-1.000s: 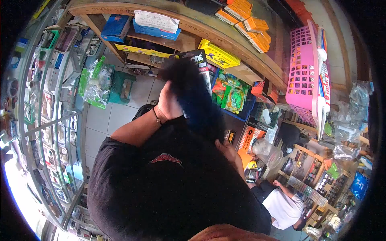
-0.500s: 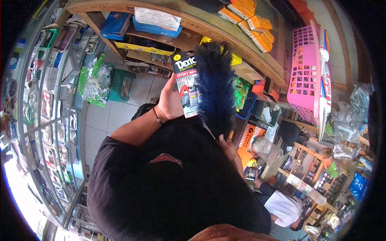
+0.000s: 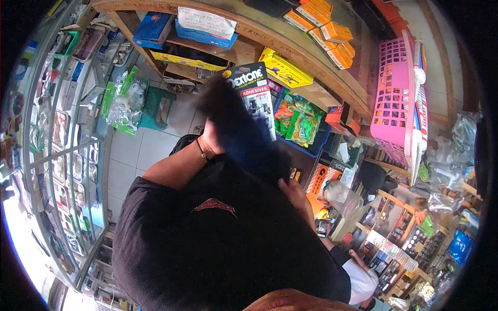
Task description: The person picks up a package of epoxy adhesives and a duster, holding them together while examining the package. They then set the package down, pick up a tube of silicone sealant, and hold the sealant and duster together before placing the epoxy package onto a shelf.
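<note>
A carded Dextone adhesive pack (image 3: 262, 101) is held up in front of my chest by my left hand (image 3: 211, 139), whose fingers are partly covered by a duster. The dark blue feather duster (image 3: 244, 135) is blurred by motion and lies slantwise across the left part of the pack. At the duster's lower right end, my right hand (image 3: 293, 191) is closed around it; the handle itself is hardly visible.
Wooden shelves with a yellow box (image 3: 285, 70) and orange boxes (image 3: 332, 31) stand ahead. A pink basket (image 3: 391, 93) hangs at the right. Glass shelving (image 3: 62, 150) lines the left. A co-worker in a white shirt (image 3: 360, 280) is at the lower right.
The duster has swung left from beside the pack to across its left side and my left hand. The pack has shifted slightly right. The co-worker has moved lower in view.
</note>
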The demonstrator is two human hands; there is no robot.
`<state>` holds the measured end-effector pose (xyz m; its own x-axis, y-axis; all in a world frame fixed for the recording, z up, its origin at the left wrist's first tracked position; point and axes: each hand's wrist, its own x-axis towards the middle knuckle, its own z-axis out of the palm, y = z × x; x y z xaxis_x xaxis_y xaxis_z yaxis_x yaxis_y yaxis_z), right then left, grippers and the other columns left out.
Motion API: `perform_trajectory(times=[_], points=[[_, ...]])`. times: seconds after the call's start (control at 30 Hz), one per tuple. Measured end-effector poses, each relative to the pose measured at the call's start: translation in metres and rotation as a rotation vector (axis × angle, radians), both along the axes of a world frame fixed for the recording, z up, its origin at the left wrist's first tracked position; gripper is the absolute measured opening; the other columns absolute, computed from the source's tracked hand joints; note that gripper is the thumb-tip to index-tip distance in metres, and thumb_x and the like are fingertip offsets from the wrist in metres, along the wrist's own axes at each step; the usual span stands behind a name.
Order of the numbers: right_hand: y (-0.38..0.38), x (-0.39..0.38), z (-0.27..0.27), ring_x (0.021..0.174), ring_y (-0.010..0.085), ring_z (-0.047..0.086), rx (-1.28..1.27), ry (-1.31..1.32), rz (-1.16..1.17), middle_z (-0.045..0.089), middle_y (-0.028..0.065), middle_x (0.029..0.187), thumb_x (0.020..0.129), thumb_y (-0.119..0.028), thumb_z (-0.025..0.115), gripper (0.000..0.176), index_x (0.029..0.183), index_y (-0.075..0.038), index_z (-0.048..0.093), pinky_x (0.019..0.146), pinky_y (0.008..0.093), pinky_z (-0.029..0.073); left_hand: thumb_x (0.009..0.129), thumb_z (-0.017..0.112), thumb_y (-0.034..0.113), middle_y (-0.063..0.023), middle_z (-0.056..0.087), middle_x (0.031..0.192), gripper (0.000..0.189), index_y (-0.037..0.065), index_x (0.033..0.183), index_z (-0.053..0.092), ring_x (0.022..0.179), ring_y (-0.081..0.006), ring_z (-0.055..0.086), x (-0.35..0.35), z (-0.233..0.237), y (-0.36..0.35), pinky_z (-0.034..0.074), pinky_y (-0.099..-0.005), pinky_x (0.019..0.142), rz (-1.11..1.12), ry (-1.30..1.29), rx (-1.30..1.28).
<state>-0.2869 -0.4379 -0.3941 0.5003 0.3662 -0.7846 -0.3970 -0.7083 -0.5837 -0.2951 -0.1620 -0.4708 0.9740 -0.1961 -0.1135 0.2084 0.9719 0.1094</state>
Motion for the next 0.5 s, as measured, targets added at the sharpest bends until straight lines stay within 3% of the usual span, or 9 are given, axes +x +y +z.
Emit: perform_trajectory(times=[0.03,0.1,0.13,0.2,0.23,0.27,0.33,0.4,0.5], points=[[-0.005,-0.001,-0.006,0.075,0.0158,0.052,0.002,-0.003,0.006,0.058,0.0059,0.078,0.087,-0.037,0.047,0.042,0.092,0.003,0.058,0.068,0.0286,0.041,0.081,0.043,0.052,-0.0096,0.045,0.123,0.061,0.009,0.125,0.039,0.113,-0.0251,0.041,-0.001,0.027,0.004,0.029,-0.0415,0.097,0.026,-0.028,-0.153],[-0.003,-0.001,-0.007,0.074,0.0154,0.052,0.089,0.067,-0.309,0.058,0.0071,0.078,0.086,-0.037,0.047,0.043,0.092,0.005,0.057,0.068,0.0295,0.041,0.080,0.047,0.049,-0.0091,0.044,0.124,0.062,0.009,0.126,0.037,0.115,-0.0229,0.039,0.000,0.039,0.004,0.029,-0.0399,0.098,0.053,-0.137,-0.343],[0.000,0.002,-0.001,0.074,0.0154,0.052,0.093,0.066,-0.298,0.058,0.0071,0.078,0.086,-0.037,0.047,0.043,0.092,0.005,0.057,0.068,0.0295,0.041,0.080,0.047,0.049,-0.0091,0.044,0.124,0.062,0.009,0.126,0.037,0.115,-0.0229,0.039,0.000,0.034,-0.001,0.029,-0.0399,0.098,0.063,-0.141,-0.338],[0.003,0.011,0.016,0.072,0.0154,0.051,-0.108,-0.008,0.068,0.058,0.0073,0.077,0.086,-0.040,0.046,0.046,0.091,0.004,0.056,0.067,0.0304,0.040,0.080,0.045,0.051,-0.0097,0.044,0.123,0.063,0.009,0.126,0.037,0.116,-0.0247,0.039,0.004,0.029,-0.012,0.028,-0.0408,0.099,0.213,-0.078,-0.288],[-0.001,0.014,0.014,0.072,0.0154,0.051,-0.107,-0.016,0.072,0.058,0.0073,0.077,0.086,-0.040,0.046,0.046,0.091,0.004,0.056,0.067,0.0304,0.040,0.081,0.044,0.051,-0.0106,0.043,0.124,0.062,0.009,0.126,0.037,0.117,-0.0264,0.037,0.009,0.030,-0.012,0.026,-0.0412,0.100,0.018,0.050,0.145],[-0.008,0.017,0.008,0.071,0.0159,0.051,-0.060,-0.052,0.070,0.058,0.0074,0.076,0.086,-0.041,0.046,0.046,0.090,0.004,0.057,0.067,0.0308,0.040,0.081,0.044,0.051,-0.0106,0.043,0.124,0.062,0.009,0.126,0.037,0.117,-0.0264,0.037,0.009,0.034,-0.017,0.026,-0.0412,0.100,0.026,0.045,0.144],[-0.021,0.030,-0.005,0.070,0.0165,0.051,0.012,-0.104,0.084,0.058,0.0075,0.076,0.085,-0.042,0.046,0.047,0.090,0.004,0.057,0.067,0.0312,0.041,0.083,0.035,0.054,-0.0120,0.047,0.120,0.061,0.010,0.125,0.039,0.113,-0.0268,0.042,0.011,0.084,-0.011,0.029,-0.0448,0.097,0.054,-0.010,-0.284],[-0.033,0.036,-0.017,0.069,0.0169,0.051,0.042,-0.076,-0.107,0.057,0.0067,0.073,0.085,-0.040,0.047,0.046,0.086,0.005,0.058,0.065,0.0314,0.040,0.083,0.040,0.050,-0.0093,0.054,0.111,0.053,0.010,0.117,0.047,0.102,-0.0281,0.051,0.019,0.071,-0.017,0.037,-0.0455,0.090,0.118,-0.098,-0.201],[-0.032,0.029,-0.032,0.062,0.0142,0.047,0.206,-0.247,-0.079,0.053,0.0036,0.064,0.086,-0.039,0.046,0.045,0.076,0.003,0.058,0.058,0.0303,0.039,0.083,0.042,0.049,-0.0102,0.049,0.118,0.055,0.010,0.121,0.043,0.108,-0.0273,0.046,0.022,0.056,-0.025,0.032,-0.0451,0.094,0.108,-0.061,-0.211]])
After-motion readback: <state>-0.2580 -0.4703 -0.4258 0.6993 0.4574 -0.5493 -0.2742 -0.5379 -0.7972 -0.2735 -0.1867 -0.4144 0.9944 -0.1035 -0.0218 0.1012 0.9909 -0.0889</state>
